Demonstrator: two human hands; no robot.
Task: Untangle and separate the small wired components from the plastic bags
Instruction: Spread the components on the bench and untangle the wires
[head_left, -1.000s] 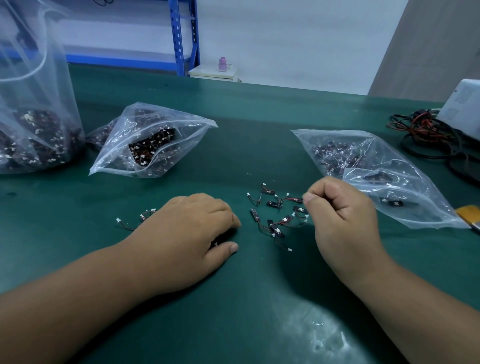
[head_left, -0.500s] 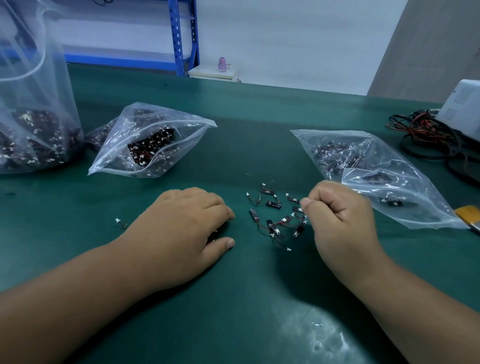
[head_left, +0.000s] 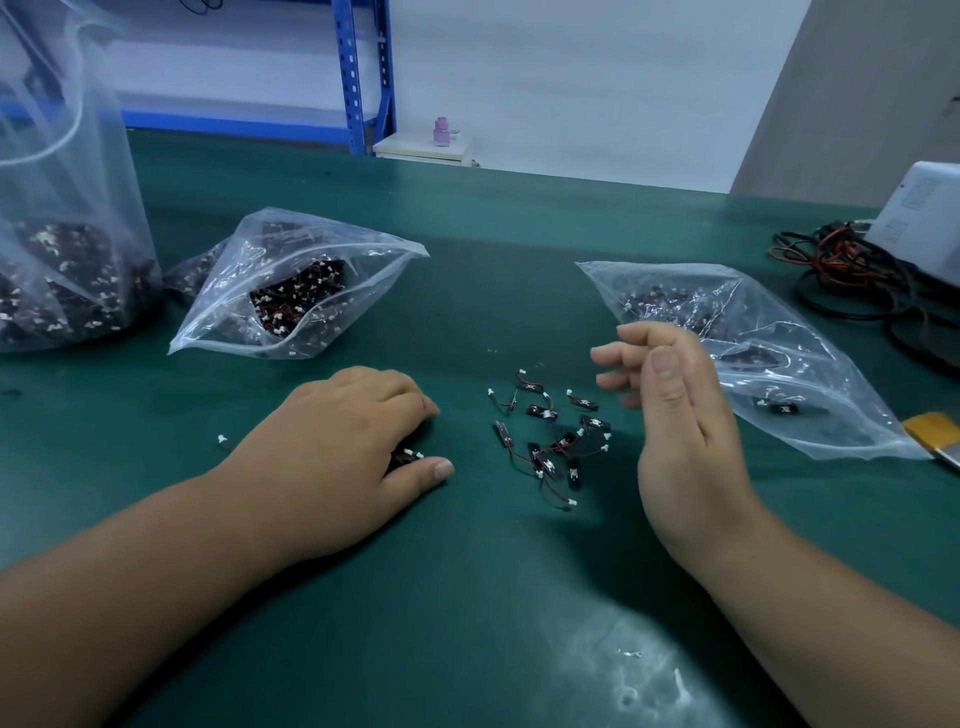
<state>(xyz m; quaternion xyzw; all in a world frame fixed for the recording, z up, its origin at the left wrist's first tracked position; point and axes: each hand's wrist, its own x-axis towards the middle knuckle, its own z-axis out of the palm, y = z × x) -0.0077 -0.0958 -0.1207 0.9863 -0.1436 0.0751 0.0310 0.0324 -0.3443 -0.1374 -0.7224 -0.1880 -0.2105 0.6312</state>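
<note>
Grip, left hand (head_left: 353, 441): palm down on green mat (head_left: 467, 597), fingers curled over one wired piece (head_left: 408, 457), seemingly pinching it against the thumb. Right hand (head_left: 675, 415): above mat, edge-on, fingers loosely spread, holding nothing. Loose components (head_left: 556, 436): black bodies, red-black leads, white plugs, scattered on mat between the hands.

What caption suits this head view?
Left hand covers wired components while open right hand hovers between a loose pile and a plastic bag.
</note>
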